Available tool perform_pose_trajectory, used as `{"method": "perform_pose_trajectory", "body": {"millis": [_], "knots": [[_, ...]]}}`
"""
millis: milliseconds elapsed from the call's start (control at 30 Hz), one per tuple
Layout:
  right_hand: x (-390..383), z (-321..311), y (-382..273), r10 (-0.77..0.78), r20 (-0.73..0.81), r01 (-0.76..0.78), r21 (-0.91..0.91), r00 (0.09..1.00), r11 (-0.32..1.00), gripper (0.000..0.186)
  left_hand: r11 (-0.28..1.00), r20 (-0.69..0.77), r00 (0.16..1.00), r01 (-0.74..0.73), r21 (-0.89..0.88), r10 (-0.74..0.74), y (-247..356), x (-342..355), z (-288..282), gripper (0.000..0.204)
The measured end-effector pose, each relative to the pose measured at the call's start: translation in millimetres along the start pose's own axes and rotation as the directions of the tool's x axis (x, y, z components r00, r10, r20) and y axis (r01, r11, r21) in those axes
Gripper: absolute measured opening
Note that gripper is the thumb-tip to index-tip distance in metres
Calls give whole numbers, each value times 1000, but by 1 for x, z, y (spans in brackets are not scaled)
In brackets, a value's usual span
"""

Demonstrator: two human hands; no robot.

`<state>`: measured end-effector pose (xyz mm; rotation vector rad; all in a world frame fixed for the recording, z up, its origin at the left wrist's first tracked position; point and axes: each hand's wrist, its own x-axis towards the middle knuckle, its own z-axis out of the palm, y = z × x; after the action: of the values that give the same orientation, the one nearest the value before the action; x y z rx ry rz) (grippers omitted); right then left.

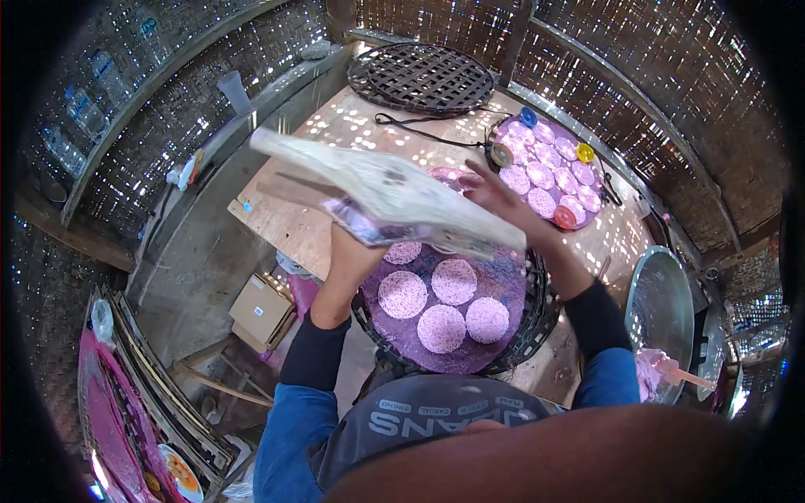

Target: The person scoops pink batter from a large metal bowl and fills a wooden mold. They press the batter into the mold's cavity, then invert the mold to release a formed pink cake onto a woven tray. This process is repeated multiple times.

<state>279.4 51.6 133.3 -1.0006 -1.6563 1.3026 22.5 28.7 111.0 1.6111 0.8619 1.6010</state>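
My left hand (356,245) is closed around the near side of a pale, flat wooden board (394,189) with long tapering ends. The board is tilted and smeared by motion. Beyond its far edge, my right hand (496,194) has its fingers apart and seems to hold nothing. Below the board, a round woven tray (541,314) lined with purple cloth (402,344) sits close to my body. Several flat pink speckled discs (441,329) lie spread on that cloth. The board and my arms hide the tray's far part.
On the wooden table (335,126), a second purple cloth (503,134) carries more pink discs and small coloured lids (585,152). Dark woven trays (423,77) lie at the back. A large metal basin (662,285) stands right; a cardboard box (262,312) is low left.
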Motion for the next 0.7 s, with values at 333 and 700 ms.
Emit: {"method": "perform_pose_trajectory", "body": {"millis": [333, 700], "knots": [[-47, -52, -62, 355, 423, -382, -22, 834, 924, 64, 849, 308, 941, 44, -527, 143, 36, 98, 27, 64], [-26, -50, -24, 654, 389, -733, 91, 649, 674, 64, 174, 445, 888, 460, -871, -117, -35, 104, 46, 39]]}}
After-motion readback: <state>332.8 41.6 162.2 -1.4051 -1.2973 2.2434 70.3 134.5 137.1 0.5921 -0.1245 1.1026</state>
